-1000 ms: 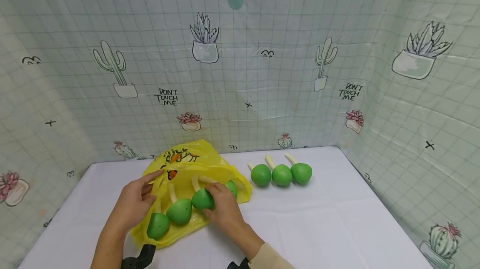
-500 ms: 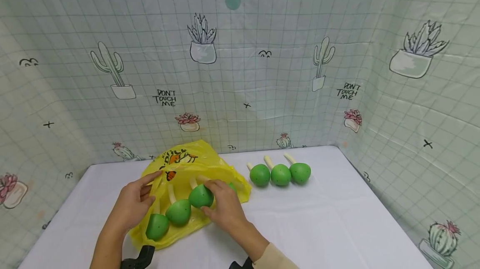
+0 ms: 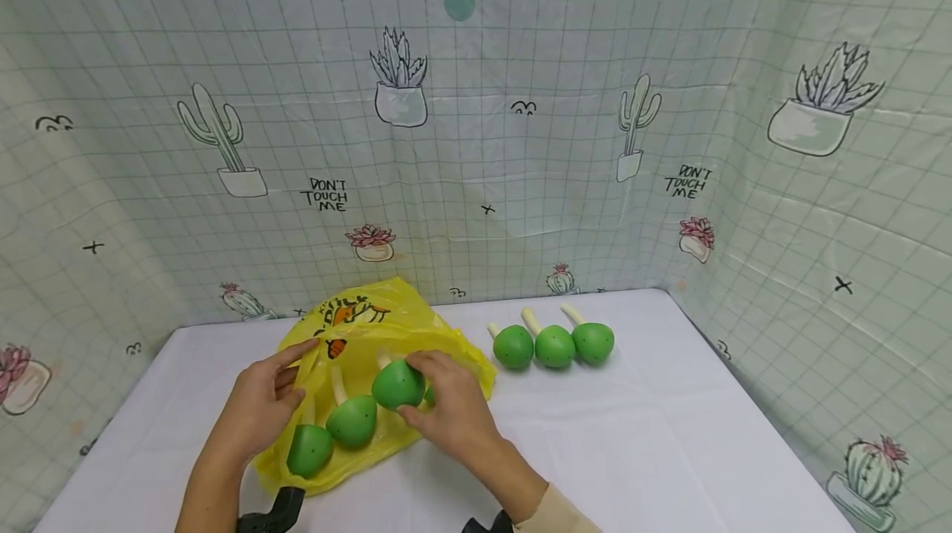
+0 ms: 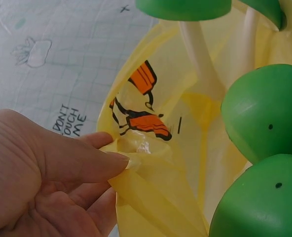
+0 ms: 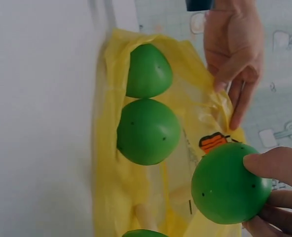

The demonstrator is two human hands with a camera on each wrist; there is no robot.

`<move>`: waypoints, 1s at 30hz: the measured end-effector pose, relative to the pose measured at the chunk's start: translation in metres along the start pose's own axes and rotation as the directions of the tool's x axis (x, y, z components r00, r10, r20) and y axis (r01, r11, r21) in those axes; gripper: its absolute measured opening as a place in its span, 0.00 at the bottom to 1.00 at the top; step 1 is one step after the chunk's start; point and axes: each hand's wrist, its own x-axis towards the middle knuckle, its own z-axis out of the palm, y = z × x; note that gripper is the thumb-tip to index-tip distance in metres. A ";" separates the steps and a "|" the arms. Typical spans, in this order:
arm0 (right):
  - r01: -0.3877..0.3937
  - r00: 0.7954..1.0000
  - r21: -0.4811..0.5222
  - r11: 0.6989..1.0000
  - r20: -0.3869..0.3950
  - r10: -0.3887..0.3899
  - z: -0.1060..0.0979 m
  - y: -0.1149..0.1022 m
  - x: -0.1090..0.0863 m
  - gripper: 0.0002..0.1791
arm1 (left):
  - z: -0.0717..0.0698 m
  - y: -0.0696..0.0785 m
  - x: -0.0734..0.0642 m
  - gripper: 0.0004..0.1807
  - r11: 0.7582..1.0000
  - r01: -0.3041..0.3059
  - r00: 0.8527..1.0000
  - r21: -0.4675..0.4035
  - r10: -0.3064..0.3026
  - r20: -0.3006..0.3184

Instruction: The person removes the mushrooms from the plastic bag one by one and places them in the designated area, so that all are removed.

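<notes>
Left-hand grip (image 3: 256,405) is pinching the edge of a thin yellow plastic bag (image 3: 416,318). At the bag's mouth, the right-hand grip (image 3: 455,405) has a smooth green round-capped piece with a pale stalk (image 3: 397,385) by its cap. Probably light, firm, kinda slick, so I'd hold the cap's widest part. Long axis follows the stalk, pointing to the far side, slightly left.
</notes>
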 end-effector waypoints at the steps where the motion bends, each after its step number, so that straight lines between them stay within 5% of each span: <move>1: 0.007 1.000 0.007 1.000 -0.008 -0.007 -0.002 -0.001 -0.001 0.32 | 0.000 0.000 0.000 0.38 1.000 0.001 1.000 0.003 -0.001 -0.001; 30: 0.145 0.987 0.159 0.977 -0.096 -0.131 -0.067 -0.003 -0.012 0.31 | 0.003 0.001 0.003 0.38 0.999 0.033 0.999 0.015 -0.032 -0.002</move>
